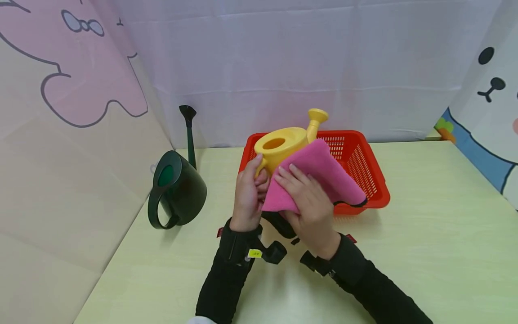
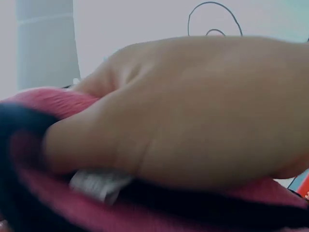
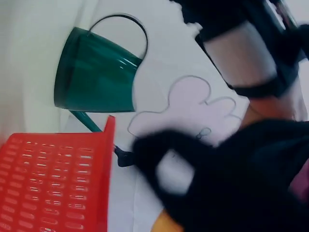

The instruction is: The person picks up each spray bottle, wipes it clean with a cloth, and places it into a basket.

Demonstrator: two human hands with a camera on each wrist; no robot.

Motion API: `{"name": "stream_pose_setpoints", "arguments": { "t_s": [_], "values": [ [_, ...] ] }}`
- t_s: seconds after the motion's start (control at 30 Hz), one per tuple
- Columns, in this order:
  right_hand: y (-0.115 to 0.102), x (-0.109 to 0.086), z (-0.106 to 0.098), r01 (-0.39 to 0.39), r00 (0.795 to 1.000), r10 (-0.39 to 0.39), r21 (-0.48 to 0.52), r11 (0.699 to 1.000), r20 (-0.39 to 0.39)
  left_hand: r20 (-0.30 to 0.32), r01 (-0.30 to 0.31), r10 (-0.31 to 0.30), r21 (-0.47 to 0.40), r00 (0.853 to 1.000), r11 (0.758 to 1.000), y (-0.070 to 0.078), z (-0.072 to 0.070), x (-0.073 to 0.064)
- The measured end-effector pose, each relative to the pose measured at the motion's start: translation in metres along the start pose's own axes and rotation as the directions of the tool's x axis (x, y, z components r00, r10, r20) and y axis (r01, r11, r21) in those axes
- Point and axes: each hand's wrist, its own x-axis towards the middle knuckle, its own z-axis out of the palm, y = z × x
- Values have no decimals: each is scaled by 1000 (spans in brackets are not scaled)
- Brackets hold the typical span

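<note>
My left hand (image 1: pixel 248 198) grips the handle of a yellow toy watering can (image 1: pixel 279 139), raised over a red basket with its spout up and to the right. A pink cloth (image 1: pixel 332 173) with a dark edge lies over the can's near side. Spread across that cloth are the fingers of my right hand (image 1: pixel 311 207), pressing it to the can. From the left wrist view, the right thumb (image 2: pixel 77 140) is tucked into the cloth's folds beside a white tag. The can's lower body is hidden by the cloth.
The red slotted basket (image 1: pixel 374 180) stands on the pale table (image 1: pixel 429 216) behind my hands. On the left is a dark green watering can (image 1: pixel 190 193), its long spout by the back curtain (image 1: pixel 251 58). A printed side curtain (image 1: pixel 60 189) borders the table's left edge.
</note>
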Motion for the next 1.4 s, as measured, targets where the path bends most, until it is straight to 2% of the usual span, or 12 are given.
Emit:
{"name": "stream_pose_setpoints", "arguments": {
  "t_s": [0.17, 0.3, 0.37, 0.43, 0.53, 0.67, 0.77, 0.87, 1.03, 1.2, 1.3, 1.4],
  "values": [
    [14, 10, -8, -164, 979, 183, 181, 970, -94, 32, 0, 1, -33, 999, 999, 2, -1, -2],
    [28, 14, -13, -321, 928, 365, 331, 887, -79, 51, -11, 13, -50, 999, 999, 5, -3, -4],
    [32, 15, -15, -388, 901, 432, 362, 848, -48, 67, -25, 29, -59, 997, 998, 6, -5, -5],
    [33, 15, -15, -421, 886, 463, 365, 830, -32, 75, -32, 37, -67, 997, 997, 6, -5, -5],
    [29, 12, -12, -379, 910, 413, 314, 870, -46, 74, -30, 35, -76, 997, 997, 6, -6, -4],
    [16, 6, -8, -255, 963, 267, 197, 947, -36, 69, -56, 63, -104, 996, 993, 6, -9, -1],
    [4, 2, -5, -152, 988, 153, 93, 984, 5, 64, -85, 94, -125, 994, 988, 6, -10, 1],
    [-7, -2, -1, -27, 999, 27, 5, 1000, 35, 70, -84, 98, -179, 993, 980, 7, -11, 2],
    [-16, -5, 6, 121, 992, -119, -82, 989, 31, 78, -47, 69, -256, 995, 965, 7, -10, 2],
    [-8, -1, 3, 60, 998, -62, -58, 996, -24, 93, -68, 90, -219, 992, 973, 8, -9, 2],
    [1, 3, -2, -43, 998, 45, 33, 999, -52, 92, -85, 102, -169, 990, 982, 8, -9, 1],
    [11, 8, -7, -167, 980, 181, 154, 974, -82, 81, -88, 100, -139, 992, 986, 10, -9, -2]
  ]
}}
